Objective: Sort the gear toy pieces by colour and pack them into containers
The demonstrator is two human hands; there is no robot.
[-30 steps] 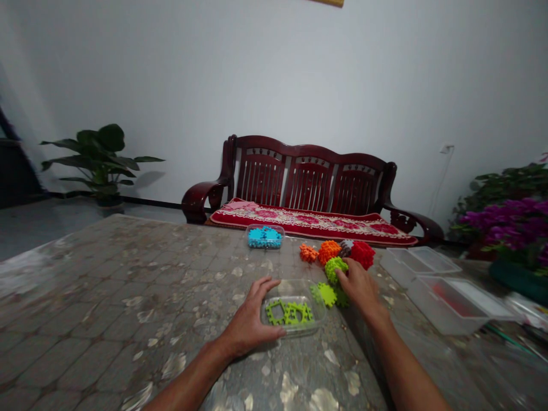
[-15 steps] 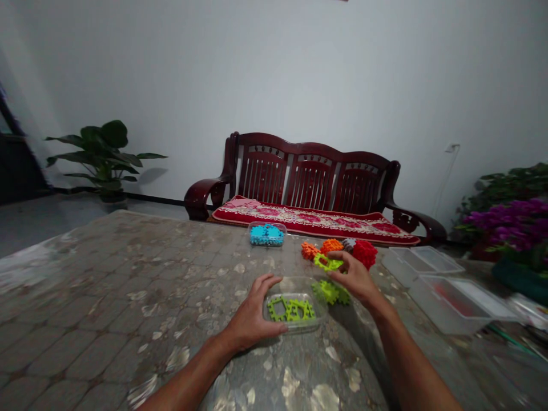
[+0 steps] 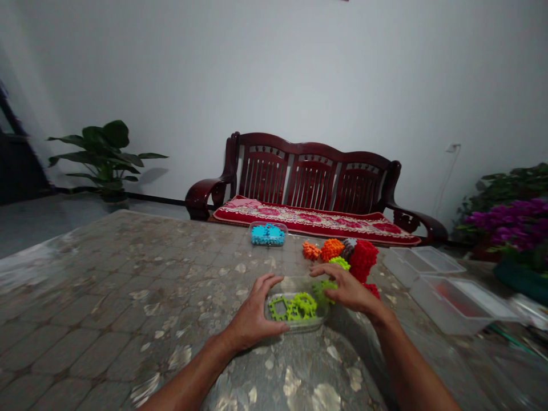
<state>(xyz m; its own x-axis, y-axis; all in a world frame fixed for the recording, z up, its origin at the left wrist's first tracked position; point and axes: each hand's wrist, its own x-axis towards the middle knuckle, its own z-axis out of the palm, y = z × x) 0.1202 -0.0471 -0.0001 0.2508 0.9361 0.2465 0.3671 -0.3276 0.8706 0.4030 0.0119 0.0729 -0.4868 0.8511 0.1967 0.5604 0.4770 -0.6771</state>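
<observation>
A clear plastic box point(image 3: 295, 326) is on the table in front of me, with several lime-green toothed building pieces point(image 3: 280, 309) lying in it. My left hand point(image 3: 257, 314) grips the box's left end, fingers at the far side and thumb along the near side. Just past the box's right end is my right hand point(image 3: 349, 288), its thumb and fingers apart above more lime-green pieces point(image 3: 324, 288). Nothing shows lifted in it; its fingers partly cover those pieces. Beyond it lies another lime-green piece point(image 3: 340, 262).
Behind are orange pieces point(image 3: 331, 249) and red pieces point(image 3: 363, 260) in heaps. A box of blue pieces point(image 3: 268, 234) stands at the table's far edge. Frosted plastic containers point(image 3: 445, 314) and purple flowers point(image 3: 509, 222) are at the right. Beyond the table stands a wooden bench point(image 3: 310, 177).
My right hand has let go of the lime-green piece, and one more now lies in the box. That hand has come lower and nearer, over the green pieces. My left hand stays put.
</observation>
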